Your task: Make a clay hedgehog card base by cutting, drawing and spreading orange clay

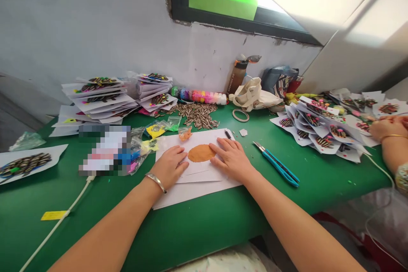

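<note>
An orange oval of what looks like soft clay (201, 153) lies flattened on white paper (197, 135). My left hand (171, 163), with a silver bangle at its wrist, rests on the paper with fingers out beside the oval's left edge. On the other side my right hand (234, 160) lies spread, its fingertips at the oval's right edge. Neither hand grips anything. Just above the oval sits a small bag with orange clay (185, 134). A dark pen (228, 134) pokes out beyond my right fingers.
Striped seeds (199, 114) lie heaped behind the paper. A blue utility knife (280, 165) with its blade showing and a tape roll (240, 114) are to the right. Seed-decorated papers are stacked left (102, 102) and right (315, 125). Another person's hands (389, 127) are at far right.
</note>
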Tool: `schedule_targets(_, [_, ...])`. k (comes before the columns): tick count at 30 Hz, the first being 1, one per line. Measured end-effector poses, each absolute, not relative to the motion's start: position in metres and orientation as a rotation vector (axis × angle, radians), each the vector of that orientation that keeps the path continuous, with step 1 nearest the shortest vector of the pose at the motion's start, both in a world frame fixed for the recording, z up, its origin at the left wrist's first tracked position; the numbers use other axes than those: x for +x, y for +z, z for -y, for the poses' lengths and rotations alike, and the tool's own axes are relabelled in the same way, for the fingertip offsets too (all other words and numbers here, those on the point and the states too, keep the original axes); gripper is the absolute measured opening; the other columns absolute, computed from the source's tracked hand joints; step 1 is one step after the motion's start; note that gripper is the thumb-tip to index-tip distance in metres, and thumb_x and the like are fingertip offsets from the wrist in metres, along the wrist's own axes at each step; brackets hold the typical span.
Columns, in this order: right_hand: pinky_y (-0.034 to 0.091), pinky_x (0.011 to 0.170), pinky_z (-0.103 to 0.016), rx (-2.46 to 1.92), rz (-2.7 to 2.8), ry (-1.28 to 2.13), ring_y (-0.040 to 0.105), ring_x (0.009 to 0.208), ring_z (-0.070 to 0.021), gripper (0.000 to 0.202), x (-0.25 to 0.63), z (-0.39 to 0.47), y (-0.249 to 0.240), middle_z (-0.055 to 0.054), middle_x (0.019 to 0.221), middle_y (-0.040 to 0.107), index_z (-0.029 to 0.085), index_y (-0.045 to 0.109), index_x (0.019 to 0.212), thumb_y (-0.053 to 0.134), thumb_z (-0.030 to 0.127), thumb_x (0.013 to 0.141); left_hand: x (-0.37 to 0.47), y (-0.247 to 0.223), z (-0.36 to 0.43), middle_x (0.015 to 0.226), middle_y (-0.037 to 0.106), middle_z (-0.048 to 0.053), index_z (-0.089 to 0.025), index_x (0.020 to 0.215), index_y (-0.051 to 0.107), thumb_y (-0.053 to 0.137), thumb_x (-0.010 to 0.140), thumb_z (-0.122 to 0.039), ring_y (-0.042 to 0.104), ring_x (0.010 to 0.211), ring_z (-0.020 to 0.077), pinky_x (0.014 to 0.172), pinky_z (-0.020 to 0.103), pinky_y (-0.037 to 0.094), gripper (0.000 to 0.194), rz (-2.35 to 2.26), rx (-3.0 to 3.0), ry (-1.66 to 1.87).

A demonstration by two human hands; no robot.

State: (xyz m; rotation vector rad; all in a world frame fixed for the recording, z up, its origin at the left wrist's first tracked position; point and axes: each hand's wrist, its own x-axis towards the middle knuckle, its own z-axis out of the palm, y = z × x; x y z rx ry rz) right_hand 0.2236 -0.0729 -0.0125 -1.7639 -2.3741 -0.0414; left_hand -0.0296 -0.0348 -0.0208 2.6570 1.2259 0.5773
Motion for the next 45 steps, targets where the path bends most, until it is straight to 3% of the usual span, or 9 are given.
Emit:
schedule_targets(6, [0.023,0.106,-0.045,-1.712,2.321,0.048,0.032,0.131,-0.0229,0.057,0.229,0.073,-0.015,-0.007,0.144,0.037,0.028,0.02,0.145,0.027,0.052,0.094,-0.029,-0.017,0.036,0.116,0.063,0.014,-0.014,0.104,0.067,0.047,0.085,-0.032,0.054,0.113,0.0273,0.099,0.043,0.043,0.033,-1.211,2.662,0.588])
schedule_targets(10, [0.029,0.104,-0.042,-1.634,2.22,0.062,0.037,0.128,-0.021,0.055,0.233,0.073,-0.019,-0.007,0.141,0.042,0.024,0.018,0.146,0.027,0.044,0.096,-0.029,-0.018,0.035,0.115,0.064,0.014,-0.015,0.103,0.068,0.046,0.084,-0.032,0.055,0.112,0.0276,0.099,0.044,0.043,0.033,-1.199,2.64,0.631])
schedule_targets(21, [0.044,0.096,-0.035,-1.506,2.017,0.034,0.056,0.11,-0.0195,0.044,0.241,0.073,-0.027,-0.009,0.121,0.06,0.019,0.04,0.136,0.03,0.032,0.095,-0.028,-0.018,0.036,0.115,0.064,0.014,-0.015,0.103,0.068,0.046,0.084,-0.03,0.055,0.112,0.0269,0.099,0.044,0.043,0.033,-1.221,2.654,0.621])
schedule_targets(28, [0.047,0.087,-0.03,-1.534,2.032,-0.055,0.059,0.102,-0.018,0.039,0.238,0.076,-0.024,-0.007,0.113,0.064,0.022,0.05,0.128,0.033,0.024,0.094,-0.03,-0.022,0.034,0.115,0.064,0.013,-0.016,0.104,0.067,0.045,0.086,-0.034,0.055,0.113,0.0276,0.099,0.045,0.043,0.034,-1.203,2.658,0.637])
schedule_targets(36, [0.04,0.069,-0.031,-1.79,2.172,-0.169,0.058,0.081,-0.0212,0.028,0.241,0.06,-0.003,-0.007,0.082,0.067,0.022,0.069,0.091,0.041,0.019,0.089,-0.033,-0.024,0.037,0.121,0.061,0.014,-0.015,0.109,0.065,0.043,0.088,-0.037,0.052,0.117,0.0285,0.1,0.046,0.043,0.038,-1.223,2.653,0.61])
schedule_targets(45, [0.032,0.064,-0.031,-1.921,2.31,-0.166,0.055,0.072,-0.0196,0.027,0.236,0.048,-0.015,-0.01,0.082,0.061,0.016,0.064,0.078,0.039,0.012,0.087,-0.034,-0.023,0.04,0.123,0.06,0.014,-0.014,0.112,0.064,0.045,0.088,-0.034,0.051,0.118,0.0297,0.101,0.046,0.042,0.037,-1.237,2.671,0.557])
